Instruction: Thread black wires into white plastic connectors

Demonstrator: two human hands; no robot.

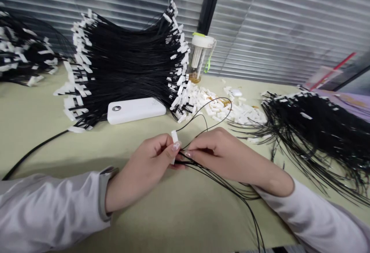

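White connector (174, 136), slightly tilted at the scene's centre, was pinched between thumb and fingers of the left hand (148, 168). To its right, the grip of the right hand (219, 154) was closed on thin black wires (199, 166); how many could not be told. A sharp pull might have snagged the looped wire (224, 98) in the loose connector pile (214, 106), or a rightward drift tangled it with the wire heap (323, 125). A black cable bundle (127, 60) and white case (137, 110) bounded the far left; open room on the surface (173, 214) lay near centre.
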